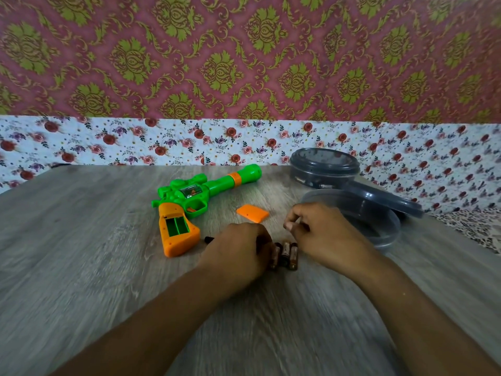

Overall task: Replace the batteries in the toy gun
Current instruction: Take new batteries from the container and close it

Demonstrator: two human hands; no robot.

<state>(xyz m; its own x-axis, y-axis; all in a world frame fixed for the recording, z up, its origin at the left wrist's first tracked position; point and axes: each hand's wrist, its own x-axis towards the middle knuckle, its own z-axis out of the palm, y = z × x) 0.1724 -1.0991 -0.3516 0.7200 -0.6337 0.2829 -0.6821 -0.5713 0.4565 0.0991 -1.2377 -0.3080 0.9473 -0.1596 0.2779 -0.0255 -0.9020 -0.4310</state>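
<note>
Toy gun [200, 195]: green body with orange handle and orange band near the muzzle; lies flat on the counter [81, 253], left of centre.
Long axis: runs diagonally, muzzle toward the far right, handle toward the near left.
Battery bay [177, 226]: in the handle, uncovered, facing up; green inside, no cells seen in it.
Cover [252, 213]: orange plate, lies flat on the counter just right of the handle, apart from the gun.
Batteries [284, 255]: a small cluster of brown-and-gold cells on the counter between the two hands, long axes pointing roughly away from the person; labels blurred, no writing legible.
Left hand [238, 253]: knuckles up, fingers curled down at the left edge of the cluster; whether its grip grasps a cell cannot be told.
Right hand [320, 234]: fingers curled inward just right of the cluster; what its grip closes on, if anything, cannot be told.
Dark object [208, 239]: small black tip beside the left hand, identity unclear.
Containers: grey lidded round tub [324, 166] at the far right; a second tub [390, 229] nearer, its lid [385, 199] tilted across it.
Writing: none readable anywhere.
</note>
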